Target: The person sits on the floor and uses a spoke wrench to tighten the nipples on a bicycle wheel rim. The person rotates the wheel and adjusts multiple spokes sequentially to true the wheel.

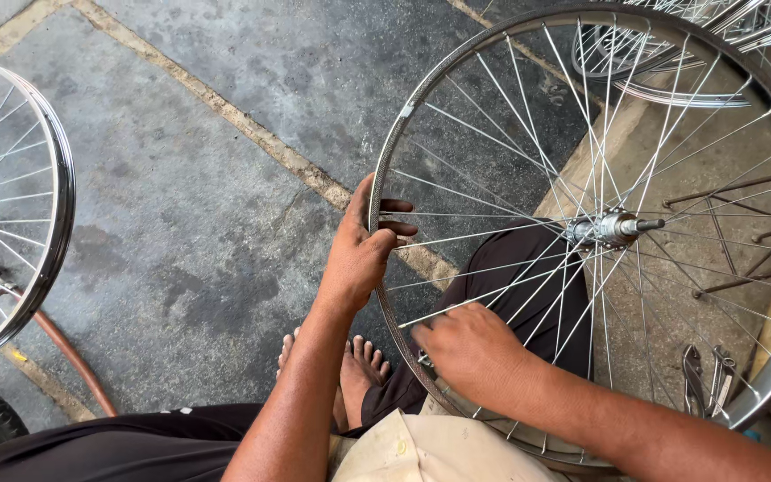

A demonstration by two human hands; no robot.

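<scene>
My left hand is clamped on the bicycle wheel rim, arm outstretched; my right hand is pinched together on a spoke near the lower rim.

The left hand is raised in front of the person, with the forearm coming up from below; its fingers are curled closed. The right hand is lower, back upward, fingers bent closed; its forearm comes from the lower right.
</scene>
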